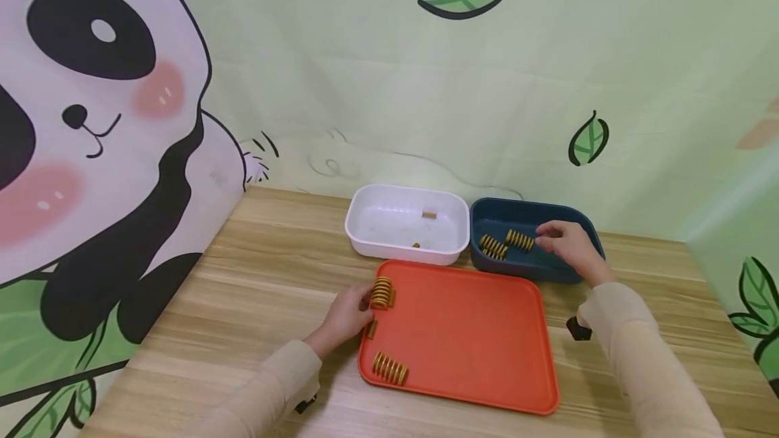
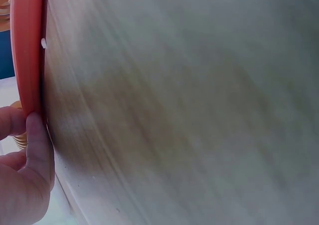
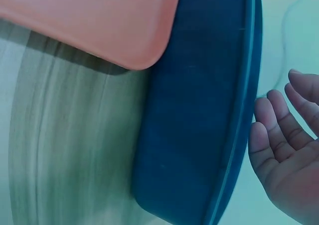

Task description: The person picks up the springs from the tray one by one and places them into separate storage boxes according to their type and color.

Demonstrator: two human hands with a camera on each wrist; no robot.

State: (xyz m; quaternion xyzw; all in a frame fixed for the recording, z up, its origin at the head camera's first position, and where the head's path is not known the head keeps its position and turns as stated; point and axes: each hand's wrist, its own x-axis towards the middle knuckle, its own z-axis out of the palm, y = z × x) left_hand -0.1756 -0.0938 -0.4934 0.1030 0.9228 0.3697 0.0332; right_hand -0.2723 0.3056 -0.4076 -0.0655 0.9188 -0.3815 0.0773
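Observation:
An orange tray [image 1: 468, 336] lies on the wooden table. At its left rim my left hand [image 1: 367, 304] pinches a yellow coil spring [image 1: 382, 293]. The left wrist view shows the thumb [image 2: 39, 145] against the tray rim [image 2: 27, 50], with a bit of spring [image 2: 20, 141] behind it. A second spring [image 1: 389, 368] lies in the tray's near left corner. My right hand [image 1: 550, 235] hovers with relaxed fingers over the dark blue bin [image 1: 584, 222], beside two springs [image 1: 519, 240] inside. In the right wrist view the hand [image 3: 284, 140] is empty beside the blue bin wall [image 3: 199, 110].
A white bin [image 1: 365, 222] stands left of the blue one and holds two small brown pieces [image 1: 429, 214]. A small yellow piece [image 1: 371, 328] lies at the tray's left rim. Panda and leaf wall panels close in the table at left, back and right.

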